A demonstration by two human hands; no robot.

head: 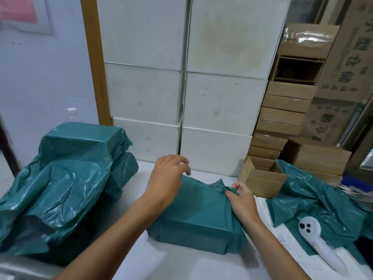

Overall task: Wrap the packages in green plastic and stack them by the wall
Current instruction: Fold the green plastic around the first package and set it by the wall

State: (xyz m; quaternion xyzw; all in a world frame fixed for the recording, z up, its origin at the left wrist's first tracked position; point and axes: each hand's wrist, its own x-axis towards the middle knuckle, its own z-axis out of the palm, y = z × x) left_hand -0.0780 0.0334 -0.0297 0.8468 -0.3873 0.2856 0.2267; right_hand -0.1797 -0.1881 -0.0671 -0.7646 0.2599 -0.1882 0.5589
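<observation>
A box wrapped in green plastic (198,221) lies on the white table (171,263) in front of me. My left hand (168,178) hovers over its far left corner, fingers curled and apart, touching the plastic lightly. My right hand (241,201) pinches the bunched loose end of the green plastic at the package's far right corner. At the left, wrapped green packages (80,158) are stacked by the wall, with loose plastic spilling toward me.
White boxes (181,98) are stacked against the wall behind the table. An open small cardboard box (262,178) and loose green plastic bags (323,199) lie at the right, with a white handheld scanner (314,239) on papers. Brown cartons (286,110) pile up at the back right.
</observation>
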